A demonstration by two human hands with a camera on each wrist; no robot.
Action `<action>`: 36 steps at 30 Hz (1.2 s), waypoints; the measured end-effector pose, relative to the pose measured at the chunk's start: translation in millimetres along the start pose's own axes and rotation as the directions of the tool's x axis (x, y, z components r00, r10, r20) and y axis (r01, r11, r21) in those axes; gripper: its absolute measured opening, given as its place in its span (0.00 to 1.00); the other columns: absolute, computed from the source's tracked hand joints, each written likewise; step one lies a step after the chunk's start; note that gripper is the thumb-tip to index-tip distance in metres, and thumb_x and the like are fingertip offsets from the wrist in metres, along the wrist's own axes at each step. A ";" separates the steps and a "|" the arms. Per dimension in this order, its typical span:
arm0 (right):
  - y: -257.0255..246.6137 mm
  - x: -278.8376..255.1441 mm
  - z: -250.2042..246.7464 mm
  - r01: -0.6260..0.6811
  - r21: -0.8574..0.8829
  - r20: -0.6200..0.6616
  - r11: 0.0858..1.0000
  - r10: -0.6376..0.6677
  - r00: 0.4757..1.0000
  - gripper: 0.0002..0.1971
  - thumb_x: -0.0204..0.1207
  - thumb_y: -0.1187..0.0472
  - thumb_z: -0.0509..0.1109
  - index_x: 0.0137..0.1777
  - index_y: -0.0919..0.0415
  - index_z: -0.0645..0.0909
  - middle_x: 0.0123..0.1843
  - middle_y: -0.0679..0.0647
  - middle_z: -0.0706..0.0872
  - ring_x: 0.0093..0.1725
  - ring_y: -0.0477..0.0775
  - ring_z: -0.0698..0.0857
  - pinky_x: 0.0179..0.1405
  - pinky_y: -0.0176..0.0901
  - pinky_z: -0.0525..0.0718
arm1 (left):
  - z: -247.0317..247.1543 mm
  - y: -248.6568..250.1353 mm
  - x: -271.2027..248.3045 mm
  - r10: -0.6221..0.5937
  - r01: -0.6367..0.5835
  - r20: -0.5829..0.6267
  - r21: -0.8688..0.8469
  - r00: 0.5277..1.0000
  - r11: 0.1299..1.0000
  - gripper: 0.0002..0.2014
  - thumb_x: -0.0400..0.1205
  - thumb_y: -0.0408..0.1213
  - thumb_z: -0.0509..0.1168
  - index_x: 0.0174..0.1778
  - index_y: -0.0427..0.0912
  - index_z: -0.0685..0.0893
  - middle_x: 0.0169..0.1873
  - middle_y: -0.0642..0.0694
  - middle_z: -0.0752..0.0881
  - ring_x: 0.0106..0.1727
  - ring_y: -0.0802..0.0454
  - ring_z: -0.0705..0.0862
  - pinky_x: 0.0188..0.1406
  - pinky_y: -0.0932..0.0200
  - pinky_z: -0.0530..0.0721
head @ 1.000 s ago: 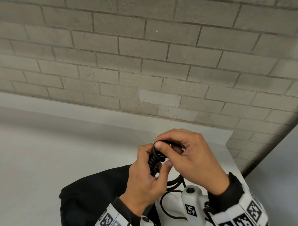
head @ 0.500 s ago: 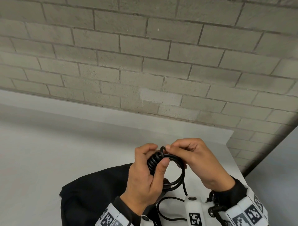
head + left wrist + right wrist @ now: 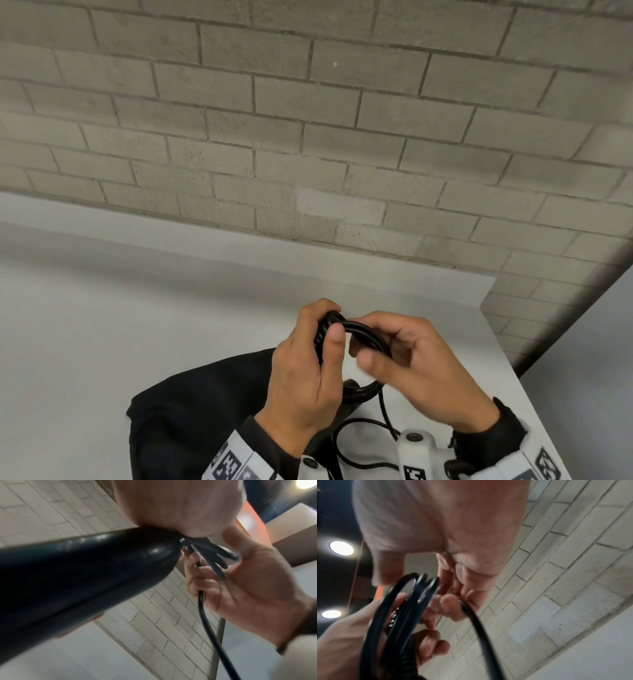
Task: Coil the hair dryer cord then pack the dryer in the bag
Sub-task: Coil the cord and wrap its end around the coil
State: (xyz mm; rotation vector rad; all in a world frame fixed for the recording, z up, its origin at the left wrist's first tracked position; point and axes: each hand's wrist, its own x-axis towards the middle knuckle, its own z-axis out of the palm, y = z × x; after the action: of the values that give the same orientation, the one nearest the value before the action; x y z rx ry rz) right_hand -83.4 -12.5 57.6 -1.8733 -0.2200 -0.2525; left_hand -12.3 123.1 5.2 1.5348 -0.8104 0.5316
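Note:
My left hand (image 3: 310, 363) grips a bundle of black cord loops (image 3: 363, 330), thumb pressed over them, just above the black bag (image 3: 191, 418). My right hand (image 3: 407, 356) pinches the right side of the top loop. A loose length of cord (image 3: 346, 445) hangs down to the table between my wrists. In the left wrist view the glossy black hair dryer (image 3: 77, 581) fills the left, its cord end under my left hand (image 3: 180, 507), and a strand (image 3: 202, 608) runs through my right hand (image 3: 248, 581). The right wrist view shows the coil (image 3: 399, 615) between both hands.
The bag lies on a white table (image 3: 102, 342) that ends at a brick wall (image 3: 308, 137) behind. The table's right edge (image 3: 534, 387) runs close beside my right arm. A white wrist camera mount (image 3: 414, 455) sits at the bottom.
My right hand has slid from the top of the coil round to its right side, laying another loop. Both hands have dropped slightly toward the bag.

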 end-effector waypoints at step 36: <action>32.7 9.9 -3.5 0.081 -0.182 -0.293 0.980 -0.133 0.947 0.19 0.59 0.58 0.86 0.48 0.53 0.84 0.47 0.50 0.87 0.48 0.52 0.84 0.53 0.48 0.82 | 0.2 9.5 1.6 -0.207 0.208 0.025 -0.214 0.978 0.954 0.09 0.80 0.46 0.67 0.54 0.52 0.79 0.46 0.59 0.86 0.47 0.60 0.87 0.44 0.77 0.79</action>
State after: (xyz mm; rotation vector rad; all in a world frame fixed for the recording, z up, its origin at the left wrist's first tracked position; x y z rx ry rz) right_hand -65.1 -25.7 31.7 -1.9613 -0.0913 -0.6473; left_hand -18.5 122.6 12.6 1.3989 -0.6751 0.2771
